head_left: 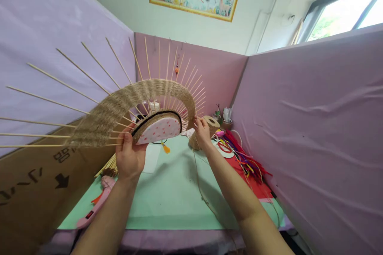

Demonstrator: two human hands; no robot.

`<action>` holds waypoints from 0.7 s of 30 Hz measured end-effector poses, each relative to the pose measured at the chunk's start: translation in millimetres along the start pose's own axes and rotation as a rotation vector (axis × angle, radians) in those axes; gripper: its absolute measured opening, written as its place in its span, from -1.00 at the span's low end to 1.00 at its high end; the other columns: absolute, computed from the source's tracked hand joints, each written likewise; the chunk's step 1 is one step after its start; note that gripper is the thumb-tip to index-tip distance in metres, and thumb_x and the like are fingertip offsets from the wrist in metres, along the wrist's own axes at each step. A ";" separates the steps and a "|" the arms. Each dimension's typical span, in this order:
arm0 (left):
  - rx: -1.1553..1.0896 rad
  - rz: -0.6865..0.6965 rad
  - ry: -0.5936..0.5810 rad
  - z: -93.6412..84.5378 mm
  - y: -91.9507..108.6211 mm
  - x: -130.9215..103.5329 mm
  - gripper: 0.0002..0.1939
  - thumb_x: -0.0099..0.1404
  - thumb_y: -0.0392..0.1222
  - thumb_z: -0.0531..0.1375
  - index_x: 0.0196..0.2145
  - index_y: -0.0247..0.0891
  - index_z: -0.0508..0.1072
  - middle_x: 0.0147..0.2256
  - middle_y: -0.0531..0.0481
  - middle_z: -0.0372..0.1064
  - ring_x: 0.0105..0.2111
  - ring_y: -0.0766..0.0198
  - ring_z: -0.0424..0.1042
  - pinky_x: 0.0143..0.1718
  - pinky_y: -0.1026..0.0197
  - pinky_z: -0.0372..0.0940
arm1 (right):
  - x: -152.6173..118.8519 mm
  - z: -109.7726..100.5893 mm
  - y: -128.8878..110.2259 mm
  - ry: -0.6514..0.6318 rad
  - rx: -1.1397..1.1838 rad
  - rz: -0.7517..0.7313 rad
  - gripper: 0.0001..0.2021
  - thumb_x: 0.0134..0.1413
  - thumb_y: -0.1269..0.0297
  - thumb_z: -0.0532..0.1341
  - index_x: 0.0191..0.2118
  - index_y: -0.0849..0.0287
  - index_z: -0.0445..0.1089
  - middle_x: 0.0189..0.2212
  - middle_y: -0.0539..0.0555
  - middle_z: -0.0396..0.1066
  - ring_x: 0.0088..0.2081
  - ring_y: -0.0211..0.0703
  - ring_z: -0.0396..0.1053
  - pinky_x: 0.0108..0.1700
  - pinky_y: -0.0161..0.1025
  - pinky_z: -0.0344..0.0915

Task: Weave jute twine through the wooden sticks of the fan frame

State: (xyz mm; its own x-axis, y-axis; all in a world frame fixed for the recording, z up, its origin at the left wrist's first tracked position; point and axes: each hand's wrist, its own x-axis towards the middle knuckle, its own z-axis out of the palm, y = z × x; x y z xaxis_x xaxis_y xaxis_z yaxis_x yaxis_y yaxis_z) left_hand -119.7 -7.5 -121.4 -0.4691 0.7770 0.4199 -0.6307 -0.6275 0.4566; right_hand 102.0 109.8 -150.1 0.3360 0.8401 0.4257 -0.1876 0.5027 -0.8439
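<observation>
My left hand (130, 156) is closed on the lower left of a half-round woven fan (119, 107). Thin wooden sticks spread from the fan's base, with a wide band of jute twine woven through them. At its centre is a half-round piece with white, pink-spotted fabric (161, 129) and a black and brown rim. At the band's right end, my right hand (202, 129) pinches the edge, its fingertips partly hidden. A loose strand of twine (198, 179) hangs below this hand across the table.
A pink glue gun (103, 199) lies by my left forearm, near a bundle of sticks (109, 166). Cardboard (38, 183) stands at left. A twine spool (211, 122), red-handled scissors (225, 146) and coloured pipe cleaners (245, 155) are at right. Partitions (311, 119) enclose the green tabletop (167, 203).
</observation>
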 end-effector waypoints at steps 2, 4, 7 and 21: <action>0.020 0.086 -0.052 13.7 3.3 -3.3 -0.75 0.11 -0.04 0.35 -0.26 -0.15 0.53 -0.19 0.03 0.52 -0.17 0.22 0.49 -0.08 0.05 0.42 | 0.5 8.1 -0.6 -0.026 0.063 0.010 -0.77 -0.02 0.06 0.16 -0.36 0.11 0.24 -0.20 0.03 0.40 -0.19 -0.26 0.36 -0.09 -0.25 0.32; 0.063 0.146 -0.104 24.8 6.5 -8.5 -0.77 0.15 -0.04 0.33 -0.25 -0.15 0.53 -0.18 0.02 0.50 -0.12 0.20 0.48 -0.04 0.06 0.39 | 3.4 20.1 -1.6 -0.055 0.116 0.025 -0.78 -0.02 0.08 0.17 -0.37 0.10 0.22 -0.17 0.03 0.41 -0.17 -0.25 0.37 -0.08 -0.24 0.34; 0.119 0.229 -0.143 34.1 14.8 -16.1 -0.82 0.18 -0.06 0.31 -0.26 -0.12 0.53 -0.17 0.02 0.48 -0.04 0.15 0.44 -0.01 0.02 0.39 | 5.7 36.3 -7.8 -0.108 0.208 0.032 -0.79 -0.01 0.10 0.19 -0.40 0.10 0.20 -0.08 0.02 0.39 -0.10 -0.25 0.36 -0.07 -0.24 0.36; -0.088 -0.025 -0.185 75.7 33.6 -19.8 -0.86 0.31 -0.12 0.17 -0.26 -0.18 0.51 -0.22 0.07 0.52 -0.14 0.22 0.47 -0.10 0.06 0.44 | -57.2 -71.1 -111.1 0.179 0.051 -0.195 -0.77 0.02 0.07 0.23 -0.37 0.13 0.28 0.00 0.08 0.39 -0.01 -0.13 0.38 -0.09 -0.13 0.42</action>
State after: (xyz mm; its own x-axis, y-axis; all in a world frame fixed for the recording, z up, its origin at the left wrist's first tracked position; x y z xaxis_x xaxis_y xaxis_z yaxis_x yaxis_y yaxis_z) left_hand -84.8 -47.8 -55.1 -0.3355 0.7648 0.5499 -0.6961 -0.5946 0.4023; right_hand 169.2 -8.6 -103.9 0.5275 0.6794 0.5101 -0.1484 0.6649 -0.7321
